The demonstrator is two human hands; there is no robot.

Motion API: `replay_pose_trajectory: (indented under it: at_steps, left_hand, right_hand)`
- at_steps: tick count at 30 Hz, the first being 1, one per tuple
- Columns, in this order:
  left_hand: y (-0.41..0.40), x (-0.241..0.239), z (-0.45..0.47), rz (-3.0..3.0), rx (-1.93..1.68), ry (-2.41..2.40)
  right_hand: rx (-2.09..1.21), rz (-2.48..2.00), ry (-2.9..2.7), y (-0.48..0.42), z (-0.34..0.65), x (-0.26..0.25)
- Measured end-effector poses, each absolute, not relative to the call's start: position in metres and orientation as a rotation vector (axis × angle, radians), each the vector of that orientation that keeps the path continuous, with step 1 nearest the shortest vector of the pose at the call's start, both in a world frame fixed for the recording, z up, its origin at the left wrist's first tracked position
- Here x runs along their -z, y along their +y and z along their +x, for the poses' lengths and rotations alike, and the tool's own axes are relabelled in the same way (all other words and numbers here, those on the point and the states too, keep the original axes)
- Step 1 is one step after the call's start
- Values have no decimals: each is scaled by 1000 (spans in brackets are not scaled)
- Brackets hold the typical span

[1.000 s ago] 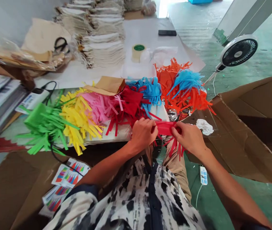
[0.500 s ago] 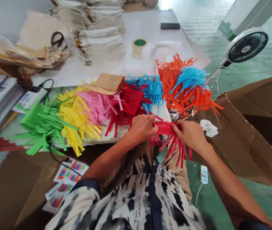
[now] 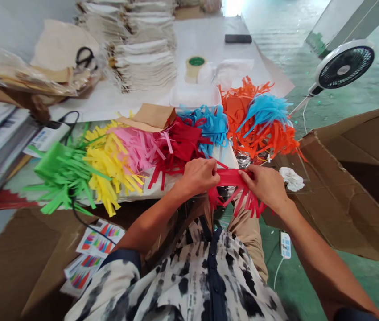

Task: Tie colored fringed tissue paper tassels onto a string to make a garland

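Observation:
A red fringed tassel strip (image 3: 228, 177) is stretched between my two hands just off the table's front edge. My left hand (image 3: 202, 175) is closed on its left end, knuckles up. Thumb and fingers of my right hand (image 3: 265, 185) pinch the right end, and cut red strands hang below. Behind my left hand lies a bunch of dark red tassels (image 3: 184, 140). Pink (image 3: 139, 147), yellow (image 3: 105, 162) and green tassels (image 3: 64, 171) lie to the left of it. Blue tassels (image 3: 209, 122) and orange tassels (image 3: 239, 116) are to the right, with a light blue bunch (image 3: 268, 111) on the orange.
Brown paper (image 3: 154, 117) lies on the tassels. Stacked off-white bundles (image 3: 146, 62), a tape roll (image 3: 195, 69) and black scissors (image 3: 85, 57) are farther back. At right stand a fan (image 3: 345, 67) and an open cardboard box (image 3: 343, 187). Another person's hand (image 3: 39, 109) shows at far left.
The hanging red strands have swung and bunched up a little. Both hands keep their hold on the strip, nearly in place. The view has shifted slightly.

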State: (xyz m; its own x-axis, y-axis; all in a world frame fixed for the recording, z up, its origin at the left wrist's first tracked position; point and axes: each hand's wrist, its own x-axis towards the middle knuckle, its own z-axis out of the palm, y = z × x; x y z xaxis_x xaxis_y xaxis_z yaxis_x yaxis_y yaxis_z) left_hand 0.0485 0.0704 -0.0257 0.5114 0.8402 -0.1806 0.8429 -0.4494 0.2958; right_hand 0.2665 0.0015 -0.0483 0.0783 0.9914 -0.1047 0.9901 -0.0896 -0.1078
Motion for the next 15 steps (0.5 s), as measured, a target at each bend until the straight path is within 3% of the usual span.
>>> replay_pose_trajectory:
  at_steps: [5,8,15]
  left_hand:
    - [57,17,45,2532,-331,1339]
    - [38,23,49,2710,-546,958]
    - [13,69,51,2744,-469,664]
  right_hand:
    - [-239,-2342,-2137,5,265,48]
    - [-234,-2361,-2132,6,263,48]
    - [-107,-2194,-2133,-9,284,28]
